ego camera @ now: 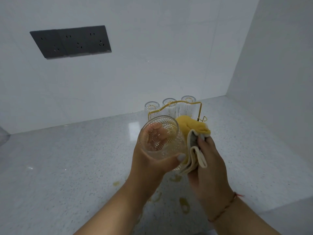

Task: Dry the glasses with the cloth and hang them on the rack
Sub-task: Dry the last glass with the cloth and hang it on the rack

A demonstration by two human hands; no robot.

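Speckled countertop [67, 167]: three glasses [170, 107] already upended on rack [200, 106] at the wall, fourth glass [160, 138] just in front of it, gripped by left hand [152, 165], right hand [210, 160] pinching cloth [191, 131] against it, so drying unfinished, hanging left.

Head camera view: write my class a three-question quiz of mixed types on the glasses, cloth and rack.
1. True or false: the left hand holds a ribbed glass.
2. How many glasses already sit upside down on the gold wire rack?
3. The right hand holds: A) a sponge B) a yellow cloth C) nothing.

Key: 1 true. 2 three: left glass, middle glass, right glass. 3 B.
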